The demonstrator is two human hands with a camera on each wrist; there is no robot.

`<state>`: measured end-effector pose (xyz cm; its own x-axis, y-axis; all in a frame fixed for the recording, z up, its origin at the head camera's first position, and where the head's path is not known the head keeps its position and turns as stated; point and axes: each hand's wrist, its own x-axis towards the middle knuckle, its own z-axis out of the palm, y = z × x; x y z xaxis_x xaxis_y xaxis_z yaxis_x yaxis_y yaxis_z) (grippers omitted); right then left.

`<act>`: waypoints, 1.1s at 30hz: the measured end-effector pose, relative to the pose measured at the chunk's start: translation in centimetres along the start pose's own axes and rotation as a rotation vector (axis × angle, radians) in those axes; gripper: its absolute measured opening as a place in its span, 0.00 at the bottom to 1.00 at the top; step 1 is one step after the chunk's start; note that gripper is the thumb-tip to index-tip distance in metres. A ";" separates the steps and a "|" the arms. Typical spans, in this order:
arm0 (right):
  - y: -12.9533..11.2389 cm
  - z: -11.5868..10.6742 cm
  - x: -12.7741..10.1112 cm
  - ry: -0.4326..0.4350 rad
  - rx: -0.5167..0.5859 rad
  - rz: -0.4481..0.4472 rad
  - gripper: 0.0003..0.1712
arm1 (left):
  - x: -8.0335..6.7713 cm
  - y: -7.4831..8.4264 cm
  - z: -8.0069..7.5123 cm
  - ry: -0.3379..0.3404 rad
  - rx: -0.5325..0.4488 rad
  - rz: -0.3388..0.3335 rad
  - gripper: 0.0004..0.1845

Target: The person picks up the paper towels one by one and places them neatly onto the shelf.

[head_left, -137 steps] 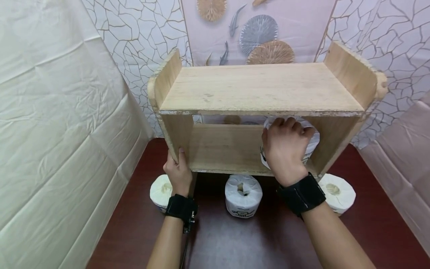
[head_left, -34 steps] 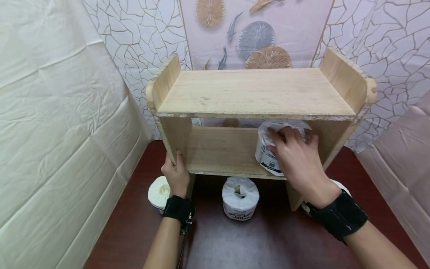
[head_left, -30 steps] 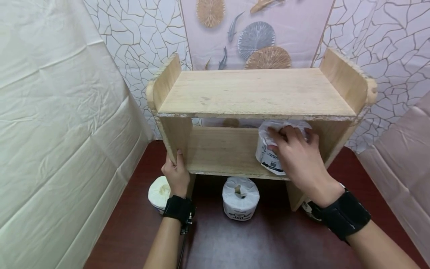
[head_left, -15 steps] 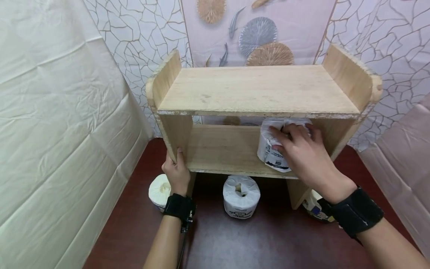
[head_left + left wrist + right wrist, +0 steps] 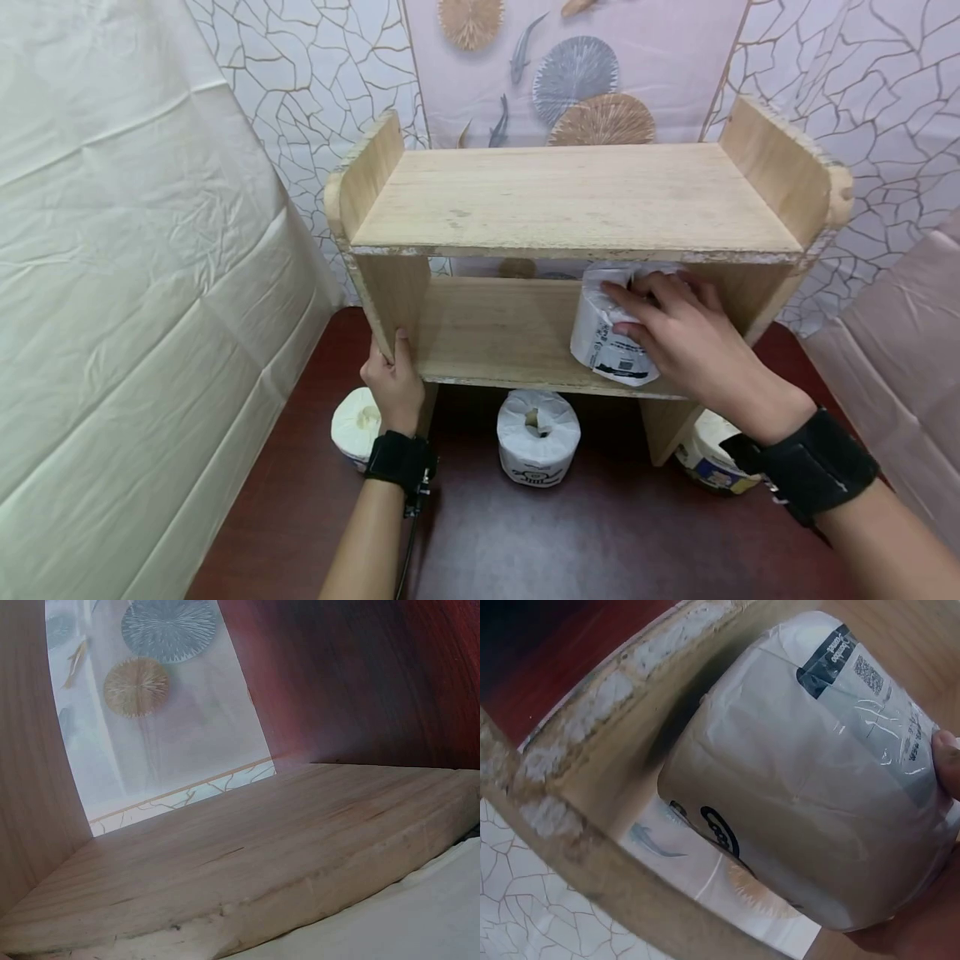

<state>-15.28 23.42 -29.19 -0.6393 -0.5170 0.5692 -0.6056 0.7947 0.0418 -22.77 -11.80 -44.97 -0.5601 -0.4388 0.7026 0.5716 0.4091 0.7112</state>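
A wrapped toilet roll (image 5: pixel 611 342) stands at the right end of the wooden shelf unit's (image 5: pixel 570 196) lower board. My right hand (image 5: pixel 693 342) grips this roll from its right, thumb on the printed wrapper and fingers over the top. In the right wrist view, the white wrapped roll (image 5: pixel 802 772) fills the middle, close to the side panel, with a thumb at the right edge. My left hand (image 5: pixel 393 387) holds the left side panel near its front edge, thumb on the inner face. The left wrist view shows wooden panels (image 5: pixel 225 855) but no hand.
On the dark red table (image 5: pixel 495 542), a wrapped toilet roll (image 5: pixel 538 454) stands below the lower board. Another roll (image 5: pixel 352 425) is beside the left hand, and one with a blue and yellow label (image 5: pixel 712 467) sits beneath the right forearm. Pale cloth (image 5: pixel 127 300) hangs at the left.
My right hand has shifted from the roll's top to its right side, the wrist moving right. The held roll has turned, bringing its printed label forward. My left hand keeps its place.
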 end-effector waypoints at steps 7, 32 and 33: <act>0.9 -0.3 -0.1 0.002 0.030 -0.053 0.32 | 0.0 0.3 0.0 0.000 -0.023 -0.011 0.16; 1.9 -0.6 -0.5 -0.013 0.196 -0.177 0.32 | 0.0 0.1 0.0 -0.002 -0.002 0.003 0.16; 1.9 -0.6 -0.5 -0.014 0.201 -0.177 0.32 | 0.0 0.1 0.0 -0.002 -0.001 0.003 0.16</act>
<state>-15.83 25.37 -28.84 -0.5203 -0.6481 0.5561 -0.7899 0.6127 -0.0250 -22.71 -11.70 -44.89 -0.5595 -0.4359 0.7050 0.5741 0.4097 0.7089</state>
